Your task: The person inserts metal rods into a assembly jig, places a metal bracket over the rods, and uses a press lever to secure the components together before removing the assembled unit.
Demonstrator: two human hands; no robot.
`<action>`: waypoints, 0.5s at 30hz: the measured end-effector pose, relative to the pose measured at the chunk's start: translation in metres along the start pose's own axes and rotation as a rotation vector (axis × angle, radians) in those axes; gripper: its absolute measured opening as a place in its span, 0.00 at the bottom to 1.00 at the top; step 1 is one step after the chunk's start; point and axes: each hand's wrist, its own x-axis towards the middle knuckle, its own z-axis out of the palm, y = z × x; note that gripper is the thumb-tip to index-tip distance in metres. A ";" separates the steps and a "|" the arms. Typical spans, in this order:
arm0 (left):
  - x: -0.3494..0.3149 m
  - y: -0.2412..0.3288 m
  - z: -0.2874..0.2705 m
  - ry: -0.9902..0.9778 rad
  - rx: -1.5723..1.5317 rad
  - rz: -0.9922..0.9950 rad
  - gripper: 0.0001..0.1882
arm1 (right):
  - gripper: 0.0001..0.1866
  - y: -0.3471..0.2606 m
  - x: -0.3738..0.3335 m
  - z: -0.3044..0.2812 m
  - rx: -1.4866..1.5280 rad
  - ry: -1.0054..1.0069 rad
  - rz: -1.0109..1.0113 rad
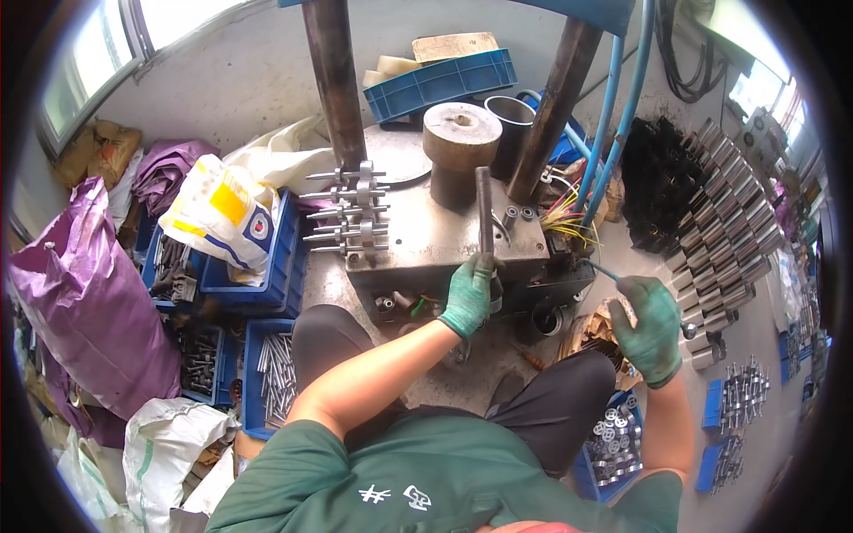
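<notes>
one dark metal bar (484, 209) extends over the press table (426, 240); its near end is at the left hand (468, 295), whose green-gloved fingers are wrapped round it. the bar lies to the left of, and well apart from, the right hand (649, 330). this second hand, likewise gloved, is half curled with the thumb apart, at the end of one thin blue-green rod (602, 269); whether it pinches the rod cannot be told. just right of the bar sit two small metal rings (528, 213); behind it, one thick cylindrical block (462, 133) stands between two steel columns (333, 80). ringed shafts (365, 209) line the table's left edge, too overlapped to count. containers, all blue: one bin (252, 382) by the left knee, with loose plain rods (277, 373); one crate (584, 475) by the right knee, with ring-shaped parts (613, 440); two boxes (713, 404) farther right, with more shafts (745, 395).
</notes>
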 end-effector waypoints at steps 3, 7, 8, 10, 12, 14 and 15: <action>0.016 -0.043 -0.028 0.147 -0.021 -0.162 0.23 | 0.13 -0.017 0.033 0.051 0.233 0.001 -0.002; 0.026 -0.044 -0.041 0.170 -0.022 -0.382 0.18 | 0.11 -0.009 0.047 0.136 0.508 0.006 0.144; 0.028 -0.040 -0.038 0.170 -0.013 -0.412 0.17 | 0.11 -0.005 0.039 0.151 0.551 -0.008 0.168; 0.035 -0.034 -0.034 0.190 -0.027 -0.468 0.17 | 0.12 0.002 0.030 0.170 0.550 -0.113 0.176; 0.042 -0.028 -0.034 0.228 -0.098 -0.533 0.17 | 0.13 0.010 0.024 0.178 0.518 -0.236 0.156; 0.047 -0.027 -0.035 0.254 -0.143 -0.572 0.17 | 0.14 0.020 0.026 0.185 0.500 -0.294 0.163; 0.048 -0.028 -0.034 0.264 -0.118 -0.571 0.17 | 0.14 0.024 0.027 0.188 0.501 -0.306 0.169</action>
